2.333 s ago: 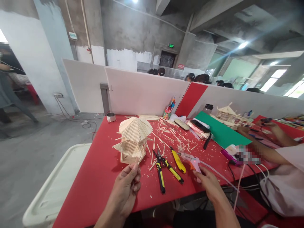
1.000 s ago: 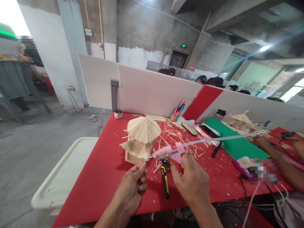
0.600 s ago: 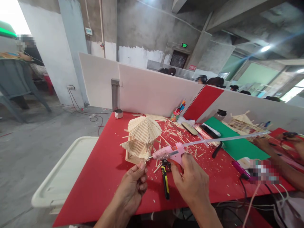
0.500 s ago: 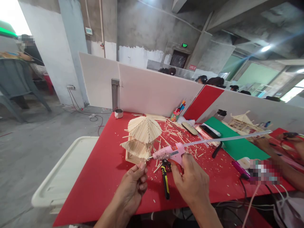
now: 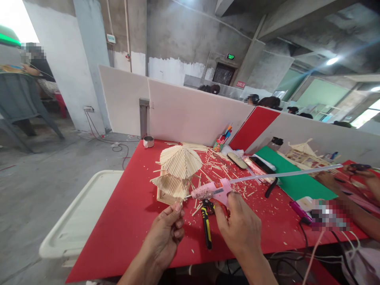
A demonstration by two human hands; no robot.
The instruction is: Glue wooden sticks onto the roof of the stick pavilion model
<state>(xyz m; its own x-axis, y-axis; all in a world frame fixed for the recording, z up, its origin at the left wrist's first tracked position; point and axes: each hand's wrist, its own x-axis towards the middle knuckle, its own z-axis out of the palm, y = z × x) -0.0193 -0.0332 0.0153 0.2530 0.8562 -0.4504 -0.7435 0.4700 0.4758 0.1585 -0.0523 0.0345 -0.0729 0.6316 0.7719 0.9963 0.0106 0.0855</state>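
Note:
My right hand (image 5: 240, 223) grips the handle of a pink glue gun (image 5: 212, 190), a long clear glue stick (image 5: 285, 173) reaching out of its back to the right. The gun's metal tip is close to the fingertips of my left hand (image 5: 168, 227), which pinches a small wooden stick (image 5: 181, 202) by the near edge of the model. That stick is mostly hidden by the fingers. The model, a pavilion of thin wooden sticks (image 5: 179, 164) with a two-tiered roof, stands on the red table (image 5: 130, 221). Yellow-and-black pliers (image 5: 206, 225) lie between my hands.
Stick pieces (image 5: 218, 168) litter the table behind the gun. Further back are a roll of tape (image 5: 148, 141), a pen cup (image 5: 218, 145), an oval case (image 5: 236, 160) and a phone (image 5: 261, 165). At right are a green board (image 5: 308, 184) and a person's hands (image 5: 368, 176).
My hands, the glue gun and the model look nearly unmoved; the glue stick's far end is slightly further right. At right, the other person's hand and the dark tool in it have shifted left.

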